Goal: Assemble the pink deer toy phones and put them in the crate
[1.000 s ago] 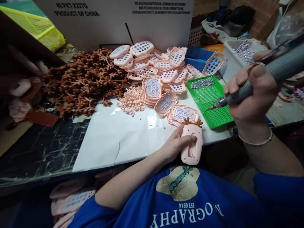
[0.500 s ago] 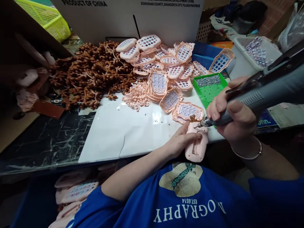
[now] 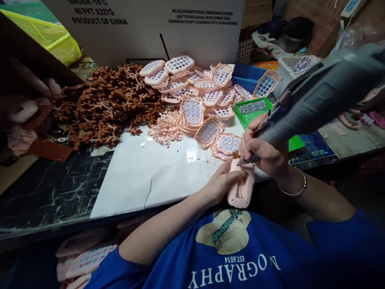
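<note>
My left hand [image 3: 222,180] is closed around a pink plastic toy phone [image 3: 240,192], its back face up with an open rectangular recess. A small brown antler-shaped piece [image 3: 236,154] sticks out of its top end. My right hand [image 3: 264,150] grips a grey electric screwdriver [image 3: 309,104], tilted, its bit on the upper part of the phone's back. Just beyond the phone lie pink shell halves [image 3: 227,143] with keypads in them. A green tray [image 3: 249,117] of small screws stands behind my right hand.
Brown antler-shaped pieces [image 3: 105,106] are heaped at the left, beside small pink parts [image 3: 167,130]. Keypad shells [image 3: 207,86] pile up before a large carton [image 3: 150,32]. A white bin [image 3: 288,66] stands back right. More pink shells [image 3: 81,261] lie below the table edge.
The screwdriver has tipped more upright, its bit now lower against the phone's back. My right hand has come closer to the phone. The whole view has shifted slightly.
</note>
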Demonstrator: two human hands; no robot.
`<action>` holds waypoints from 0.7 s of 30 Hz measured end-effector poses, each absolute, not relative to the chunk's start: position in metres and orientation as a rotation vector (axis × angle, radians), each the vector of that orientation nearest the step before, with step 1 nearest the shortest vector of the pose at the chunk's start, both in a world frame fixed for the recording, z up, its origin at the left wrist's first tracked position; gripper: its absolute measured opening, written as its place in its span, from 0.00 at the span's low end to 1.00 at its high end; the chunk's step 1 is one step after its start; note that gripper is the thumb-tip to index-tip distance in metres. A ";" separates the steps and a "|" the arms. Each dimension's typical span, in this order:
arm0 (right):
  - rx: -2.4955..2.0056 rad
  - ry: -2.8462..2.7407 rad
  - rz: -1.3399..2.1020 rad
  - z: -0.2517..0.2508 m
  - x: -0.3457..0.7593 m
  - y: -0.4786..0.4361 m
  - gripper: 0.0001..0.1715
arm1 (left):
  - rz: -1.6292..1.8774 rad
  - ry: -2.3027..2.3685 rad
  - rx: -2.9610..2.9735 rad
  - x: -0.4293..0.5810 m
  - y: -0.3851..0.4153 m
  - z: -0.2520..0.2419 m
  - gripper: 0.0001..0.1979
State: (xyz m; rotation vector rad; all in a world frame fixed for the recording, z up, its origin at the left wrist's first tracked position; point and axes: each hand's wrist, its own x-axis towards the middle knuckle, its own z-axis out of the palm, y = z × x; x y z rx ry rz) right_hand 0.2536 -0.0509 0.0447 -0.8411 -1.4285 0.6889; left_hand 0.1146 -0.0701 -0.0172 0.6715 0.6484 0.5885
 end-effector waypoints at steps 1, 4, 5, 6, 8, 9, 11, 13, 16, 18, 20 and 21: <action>-0.800 -1.410 0.763 0.049 0.257 -0.050 0.14 | 0.573 0.646 0.682 0.114 -0.071 -0.015 0.23; -0.713 -1.252 0.739 0.064 0.279 -0.037 0.15 | 0.499 0.676 0.724 0.107 -0.076 -0.010 0.19; -0.722 -1.191 0.606 0.067 0.291 -0.029 0.15 | 0.458 0.673 0.722 0.105 -0.078 -0.009 0.19; -0.755 -1.152 0.452 0.067 0.304 -0.019 0.15 | 0.408 0.652 0.702 0.102 -0.080 -0.009 0.19; -0.841 -1.093 0.230 0.061 0.332 0.004 0.14 | 0.305 0.578 0.615 0.098 -0.085 -0.012 0.20; -0.890 -1.079 0.190 0.055 0.346 0.016 0.15 | 0.263 0.538 0.559 0.096 -0.087 -0.014 0.22; -0.987 -1.038 0.138 0.040 0.368 0.035 0.18 | 0.189 0.472 0.466 0.095 -0.091 -0.018 0.24; -1.039 -1.029 0.103 0.027 0.381 0.048 0.19 | 0.143 0.417 0.411 0.095 -0.092 -0.021 0.26; -1.036 -1.027 0.074 0.016 0.387 0.055 0.21 | 0.178 0.379 0.394 0.095 -0.090 -0.020 0.26; -1.022 -1.019 0.087 0.014 0.387 0.055 0.22 | 0.269 0.400 0.412 0.095 -0.086 -0.018 0.23; -1.011 -1.010 0.107 0.013 0.387 0.056 0.22 | 0.363 0.425 0.440 0.094 -0.081 -0.016 0.21; -1.008 -1.008 0.113 0.013 0.387 0.056 0.21 | 0.405 0.433 0.454 0.094 -0.079 -0.015 0.21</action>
